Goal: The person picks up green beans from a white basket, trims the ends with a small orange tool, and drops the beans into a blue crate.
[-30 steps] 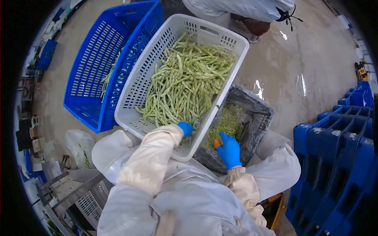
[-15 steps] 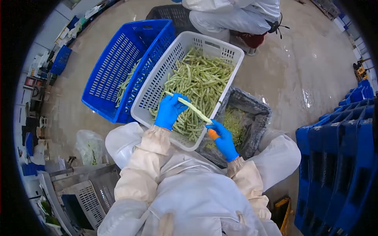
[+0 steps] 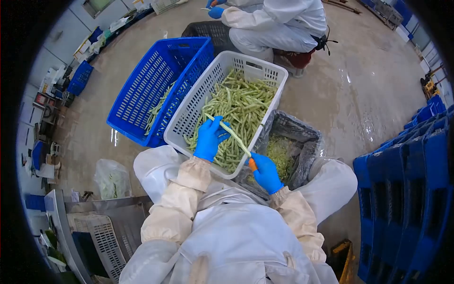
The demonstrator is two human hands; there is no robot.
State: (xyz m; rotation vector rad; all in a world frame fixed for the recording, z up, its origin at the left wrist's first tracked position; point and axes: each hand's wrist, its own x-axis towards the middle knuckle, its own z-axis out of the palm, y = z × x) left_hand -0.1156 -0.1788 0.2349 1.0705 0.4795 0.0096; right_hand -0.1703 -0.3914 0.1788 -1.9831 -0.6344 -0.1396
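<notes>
My left hand (image 3: 207, 139), in a blue glove, pinches a long pale green bean (image 3: 236, 137) above the near side of a white crate (image 3: 171, 134). The bean slants down toward my right hand (image 3: 267, 173), also blue-gloved. That hand is closed around an orange-handled tool (image 3: 253, 164), whose working end I cannot make out. The bean's lower end meets my right fingertips. Beneath both hands, the crate holds a heap of green beans (image 3: 236, 104). Right of it, a bin lined with dark plastic (image 3: 309, 130) has green scraps (image 3: 280, 154) inside.
A blue crate (image 3: 135, 94) with some beans stands against the white crate's left side. Behind is a dark crate (image 3: 213, 33) near a seated person in white (image 3: 279, 23). Blue pallets (image 3: 402, 189) are stacked at right; a metal frame (image 3: 71, 236) stands at lower left.
The view has tilted up slightly, so the crates appear lower and more of the other person shows. My hands stay close to the same place on the bean.
</notes>
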